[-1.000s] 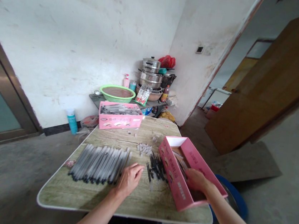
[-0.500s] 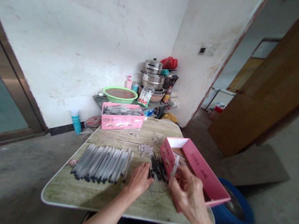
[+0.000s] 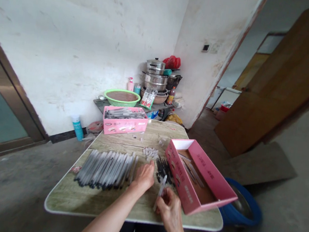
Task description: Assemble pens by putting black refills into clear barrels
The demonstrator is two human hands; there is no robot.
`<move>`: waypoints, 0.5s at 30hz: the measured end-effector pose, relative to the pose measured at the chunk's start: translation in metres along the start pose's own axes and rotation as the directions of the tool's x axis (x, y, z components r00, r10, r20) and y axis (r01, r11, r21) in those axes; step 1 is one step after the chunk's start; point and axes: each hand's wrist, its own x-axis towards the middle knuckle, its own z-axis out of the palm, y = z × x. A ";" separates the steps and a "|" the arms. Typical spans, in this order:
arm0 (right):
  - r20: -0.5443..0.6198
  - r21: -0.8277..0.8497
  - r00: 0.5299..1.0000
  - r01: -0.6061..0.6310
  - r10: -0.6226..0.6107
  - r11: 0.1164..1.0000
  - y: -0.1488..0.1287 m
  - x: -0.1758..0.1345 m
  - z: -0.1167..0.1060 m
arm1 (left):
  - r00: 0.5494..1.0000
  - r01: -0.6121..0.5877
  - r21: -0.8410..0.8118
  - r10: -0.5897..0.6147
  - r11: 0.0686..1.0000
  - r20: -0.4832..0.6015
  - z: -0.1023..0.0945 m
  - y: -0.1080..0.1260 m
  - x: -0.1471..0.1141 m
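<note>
My right hand [image 3: 172, 207] is closed round a clear pen barrel [image 3: 162, 189], which it holds tilted upward over the near part of the table. My left hand [image 3: 144, 176] rests at the table's middle with its fingers curled together by a pile of small whitish plugs [image 3: 150, 153]; what is between its fingertips is hidden. Between my hands and the open pink box lies a heap of black pen parts [image 3: 165, 169]. To the left of my left hand, a row of clear pens with black ends [image 3: 105, 170] lies side by side.
An open pink box [image 3: 204, 188] with a few thin sticks inside stands on the right. Another pink box [image 3: 126, 122], full of pens, is at the back left. Behind the table [image 3: 121, 209] are a green basin [image 3: 121, 96] and stacked pots [image 3: 156, 75].
My right hand has moved left, away from the pink box, bringing the clear pen barrel over the table. My left hand has shifted up from the black parts toward the whitish plugs.
</note>
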 end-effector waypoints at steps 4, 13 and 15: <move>-0.009 0.190 0.997 -0.078 0.082 0.979 0.003 -0.002 0.008 | 0.998 0.049 -0.020 -0.049 0.999 -0.034 0.008 -0.008 0.007; -0.014 0.268 0.997 -0.066 0.072 0.961 0.015 -0.015 0.020 | 0.994 0.102 -0.038 -0.103 0.994 -0.029 0.012 -0.021 0.018; -0.006 0.256 0.998 -0.061 0.064 0.965 0.014 -0.021 0.022 | 0.995 0.099 -0.047 -0.100 0.994 -0.024 0.015 -0.024 0.022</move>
